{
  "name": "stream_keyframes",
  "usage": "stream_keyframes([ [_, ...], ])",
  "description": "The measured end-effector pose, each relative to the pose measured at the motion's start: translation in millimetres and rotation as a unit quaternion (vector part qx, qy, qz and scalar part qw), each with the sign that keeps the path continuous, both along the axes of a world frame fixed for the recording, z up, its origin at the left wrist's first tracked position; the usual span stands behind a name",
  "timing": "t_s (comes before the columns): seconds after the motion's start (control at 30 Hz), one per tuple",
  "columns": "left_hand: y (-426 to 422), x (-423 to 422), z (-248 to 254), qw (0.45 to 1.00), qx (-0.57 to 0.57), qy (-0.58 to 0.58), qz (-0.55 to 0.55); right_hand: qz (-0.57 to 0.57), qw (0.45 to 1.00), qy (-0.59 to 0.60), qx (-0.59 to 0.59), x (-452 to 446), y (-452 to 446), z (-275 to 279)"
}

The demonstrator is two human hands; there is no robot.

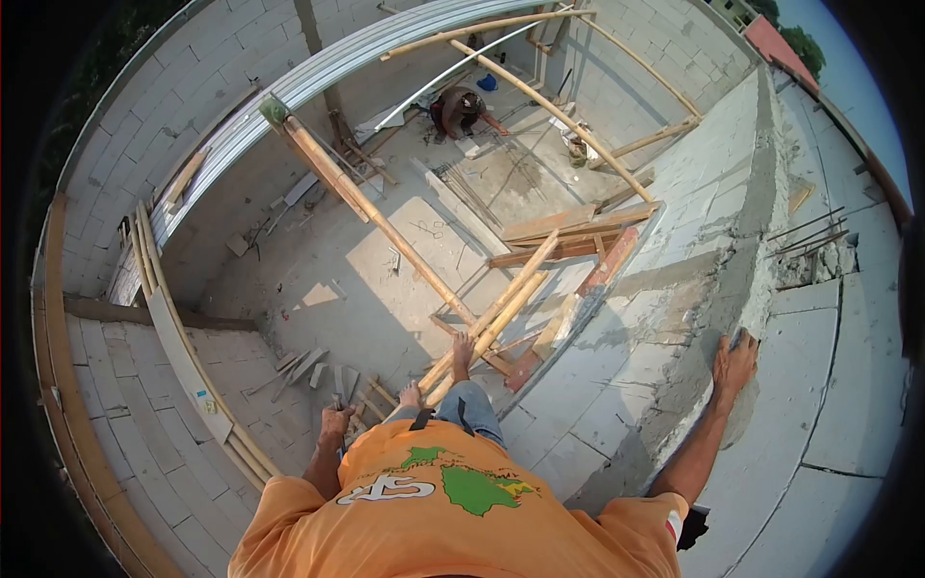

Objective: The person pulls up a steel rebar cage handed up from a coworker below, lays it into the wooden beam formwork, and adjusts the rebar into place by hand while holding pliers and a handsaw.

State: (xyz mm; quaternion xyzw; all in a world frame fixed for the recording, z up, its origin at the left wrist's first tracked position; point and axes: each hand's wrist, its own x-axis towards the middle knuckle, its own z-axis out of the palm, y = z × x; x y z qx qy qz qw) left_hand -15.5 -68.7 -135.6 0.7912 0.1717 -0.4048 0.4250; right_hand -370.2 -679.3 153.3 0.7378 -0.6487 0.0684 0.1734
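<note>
My right hand (735,364) is at the mortar-smeared column band (727,289) on the right block wall. Its fingers are curled around something small and greyish that I cannot make out. Low on the left, my left hand (336,422) is closed, with a dark narrow thing sticking up from it whose kind is unclear. My bare feet (462,353) rest on bamboo poles (501,313) high above the floor. An orange shirt (434,501) covers my body at the bottom of the view.
A person (460,113) crouches on the floor far below. Bamboo poles (385,226) cross the room. Metal sheeting (318,82) runs along the far wall. Rebar ends (809,234) stick out of the right wall. Wooden planks (568,229) and block pieces (323,374) lie lower down.
</note>
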Motion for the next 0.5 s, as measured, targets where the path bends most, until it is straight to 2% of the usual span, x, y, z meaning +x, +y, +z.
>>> stream_keyframes([
  [0.5, 1.8, -1.1, -2.5, 1.0, -0.001, -0.011, -0.001, 0.005, 1.0, 0.0, -0.006, -2.2, -0.8, -1.5],
])
